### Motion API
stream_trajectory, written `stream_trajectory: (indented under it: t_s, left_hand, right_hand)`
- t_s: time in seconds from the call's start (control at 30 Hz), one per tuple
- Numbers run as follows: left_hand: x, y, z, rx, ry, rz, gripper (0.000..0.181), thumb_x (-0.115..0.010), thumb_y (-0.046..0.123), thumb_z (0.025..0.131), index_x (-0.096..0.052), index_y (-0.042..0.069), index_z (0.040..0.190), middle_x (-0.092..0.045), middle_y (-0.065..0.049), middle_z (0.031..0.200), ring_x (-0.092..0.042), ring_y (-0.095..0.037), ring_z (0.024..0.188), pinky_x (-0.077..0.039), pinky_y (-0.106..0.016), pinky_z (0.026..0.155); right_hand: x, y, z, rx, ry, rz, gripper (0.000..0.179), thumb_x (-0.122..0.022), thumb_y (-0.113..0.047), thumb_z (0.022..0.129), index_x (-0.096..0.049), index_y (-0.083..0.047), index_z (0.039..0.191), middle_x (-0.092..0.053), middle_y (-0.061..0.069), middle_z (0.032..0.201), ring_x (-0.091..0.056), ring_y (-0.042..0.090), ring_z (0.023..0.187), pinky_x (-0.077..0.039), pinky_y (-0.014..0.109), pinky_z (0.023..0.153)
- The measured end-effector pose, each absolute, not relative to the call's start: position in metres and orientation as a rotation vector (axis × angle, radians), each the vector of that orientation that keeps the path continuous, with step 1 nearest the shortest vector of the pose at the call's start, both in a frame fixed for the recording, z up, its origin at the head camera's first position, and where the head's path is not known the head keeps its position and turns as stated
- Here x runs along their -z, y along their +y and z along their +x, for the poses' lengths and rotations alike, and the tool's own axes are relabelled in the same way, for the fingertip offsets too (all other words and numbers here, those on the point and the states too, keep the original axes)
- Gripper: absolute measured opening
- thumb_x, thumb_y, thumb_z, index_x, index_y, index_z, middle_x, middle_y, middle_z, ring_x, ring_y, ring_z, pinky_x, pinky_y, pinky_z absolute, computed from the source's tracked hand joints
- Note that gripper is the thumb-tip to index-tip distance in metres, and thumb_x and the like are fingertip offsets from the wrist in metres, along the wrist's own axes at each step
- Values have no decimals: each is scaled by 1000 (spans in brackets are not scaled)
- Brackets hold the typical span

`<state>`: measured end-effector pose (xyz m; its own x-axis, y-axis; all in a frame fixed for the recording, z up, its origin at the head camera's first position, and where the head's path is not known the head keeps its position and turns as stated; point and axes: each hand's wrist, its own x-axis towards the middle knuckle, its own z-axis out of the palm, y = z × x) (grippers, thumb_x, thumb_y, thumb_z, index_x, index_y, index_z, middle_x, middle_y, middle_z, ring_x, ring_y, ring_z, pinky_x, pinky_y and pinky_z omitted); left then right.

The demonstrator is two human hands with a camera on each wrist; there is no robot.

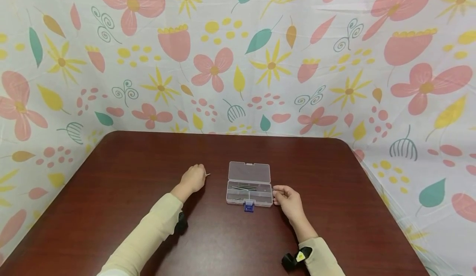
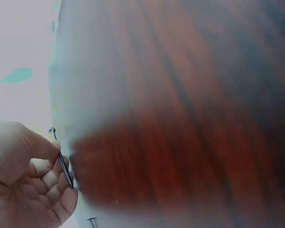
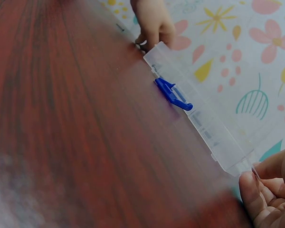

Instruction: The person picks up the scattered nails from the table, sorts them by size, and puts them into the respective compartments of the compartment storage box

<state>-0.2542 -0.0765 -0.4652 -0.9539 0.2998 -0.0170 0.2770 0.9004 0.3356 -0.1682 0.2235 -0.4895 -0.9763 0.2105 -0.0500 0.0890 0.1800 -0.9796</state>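
A clear plastic box point(image 1: 231, 198) with a blue latch point(image 1: 248, 206) stands on the table with its lid point(image 1: 249, 172) raised. Several slim metal nails point(image 1: 245, 188) lie in its back compartment. To the left of the box, my left hand point(image 1: 194, 177) pinches a thin dark nail point(image 2: 63, 164) between thumb and fingers, low over the table. My right hand point(image 1: 289, 202) holds the box's right end, thumb and forefinger at the corner in the right wrist view.
The dark red wooden table point(image 1: 208, 243) has rounded far corners. A flower-patterned cloth point(image 1: 215, 32) hangs behind it and at both sides. Another nail point(image 2: 92, 222) shows at the bottom of the left wrist view.
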Motion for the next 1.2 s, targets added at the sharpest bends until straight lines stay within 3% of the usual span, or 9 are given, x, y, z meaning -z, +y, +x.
stream_trajectory:
  t_s: [0.27, 0.43, 0.63, 1.2]
  left_hand:
    - [464, -73, -250, -663, 2993, 557, 5, -55, 5, 93, -57, 4, 89, -60, -8, 83, -60, -25, 78, -50, -36, 67]
    - [469, -69, -249, -823, 3018, 706, 8, -61, 1, 89, -59, 6, 83, -64, -7, 83, -61, -21, 77, -51, -36, 70]
    - [468, -65, -248, -1030, 3015, 796, 8, -66, 2, 86, -61, 8, 85, -68, -6, 86, -65, -24, 86, -52, -39, 77]
    - [449, -37, -238, -1078, 2950, 1060, 10, -58, -2, 89, -65, 2, 96, -66, -9, 95, -63, -24, 91, -52, -36, 80]
  right_hand:
    - [492, 223, -169, -1930, -2326, -295, 24, -56, 5, 90, -58, 16, 112, -66, 16, 88, -58, 5, 65, -52, 17, 60]
    - [492, 223, -169, -1930, -2325, -298, 23, -55, 6, 89, -59, 16, 111, -66, 16, 87, -58, 6, 65, -52, 17, 60]
    - [492, 223, -169, -1926, -2326, -300, 23, -55, 7, 89, -59, 16, 110, -66, 16, 87, -58, 6, 65, -52, 17, 60]
    - [492, 223, -170, -1923, -2324, -302, 23, -56, 6, 89, -59, 15, 110, -66, 15, 86, -58, 5, 64, -52, 17, 59]
